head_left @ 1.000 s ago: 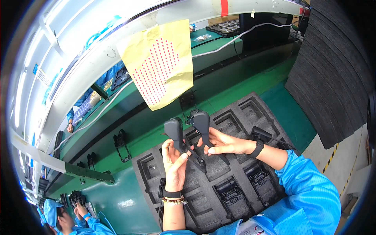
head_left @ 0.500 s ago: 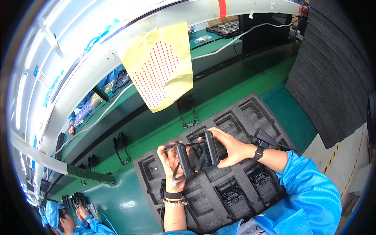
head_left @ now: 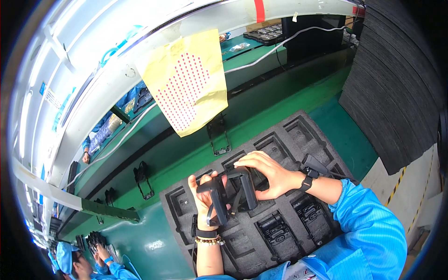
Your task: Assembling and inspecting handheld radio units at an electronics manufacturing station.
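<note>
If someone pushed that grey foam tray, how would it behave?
The grey foam tray would probably slide rather than tip, being broad and low. Its grainy, foam-like look suggests it is light for its size, though the black parts set into it likely add weight.

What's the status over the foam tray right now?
Left hand gripping first black part. Right hand gripping second black part. Both above gray foam tray; yellow sheet hangs beyond, clear of hands.
</note>
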Tool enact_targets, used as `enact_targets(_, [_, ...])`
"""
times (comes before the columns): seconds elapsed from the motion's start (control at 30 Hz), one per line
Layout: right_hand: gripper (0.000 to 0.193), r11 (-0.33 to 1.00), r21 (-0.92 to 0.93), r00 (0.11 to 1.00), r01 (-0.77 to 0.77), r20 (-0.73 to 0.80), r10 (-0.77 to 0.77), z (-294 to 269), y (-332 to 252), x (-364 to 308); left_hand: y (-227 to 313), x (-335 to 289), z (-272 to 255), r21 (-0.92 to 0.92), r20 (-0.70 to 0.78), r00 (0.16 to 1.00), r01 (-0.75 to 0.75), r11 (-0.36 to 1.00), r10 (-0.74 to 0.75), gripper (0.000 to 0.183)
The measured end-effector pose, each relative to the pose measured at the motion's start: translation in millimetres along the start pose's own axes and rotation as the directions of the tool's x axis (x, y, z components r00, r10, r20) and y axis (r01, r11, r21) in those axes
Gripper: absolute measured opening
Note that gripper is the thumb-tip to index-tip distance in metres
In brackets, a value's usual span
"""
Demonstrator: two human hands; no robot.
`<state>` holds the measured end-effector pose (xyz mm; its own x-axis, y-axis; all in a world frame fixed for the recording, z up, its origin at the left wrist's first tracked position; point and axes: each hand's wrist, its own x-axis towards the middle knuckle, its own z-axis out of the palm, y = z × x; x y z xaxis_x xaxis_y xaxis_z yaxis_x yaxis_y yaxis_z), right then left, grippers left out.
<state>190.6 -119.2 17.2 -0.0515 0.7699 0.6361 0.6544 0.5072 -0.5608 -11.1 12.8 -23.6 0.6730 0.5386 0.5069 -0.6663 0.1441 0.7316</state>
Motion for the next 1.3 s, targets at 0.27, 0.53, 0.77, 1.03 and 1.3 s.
enact_targets(0.27, [0.057,0.353,0.860,0.924,-0.368,0.293,0.247,5,21,-9,18,-1,18,-0.327,-0.307,0.931,0.092,0.941,-0.198,0.103])
enact_targets(0.53, [0.064,-0.039,0.874,0.769,-0.485,0.448,0.456,-5,39,-12,16,3,19,-0.318,-0.369,0.902,0.106,0.942,-0.225,0.089])
enact_targets(0.77, [0.034,-0.073,0.927,0.711,-0.367,0.331,0.620,-72,73,4,15,8,18,-0.256,-0.359,0.899,0.163,0.953,-0.251,0.075])
enact_targets(1.03, [0.040,0.398,0.598,0.468,-0.696,-0.043,0.883,-182,181,0,13,12,19,-0.282,-0.256,0.899,0.282,0.917,-0.355,0.072])
enact_targets(1.3, [0.039,0.444,0.488,0.378,-0.751,-0.234,0.896,-193,268,-21,15,8,20,-0.207,-0.301,0.886,0.301,0.931,-0.354,0.067])
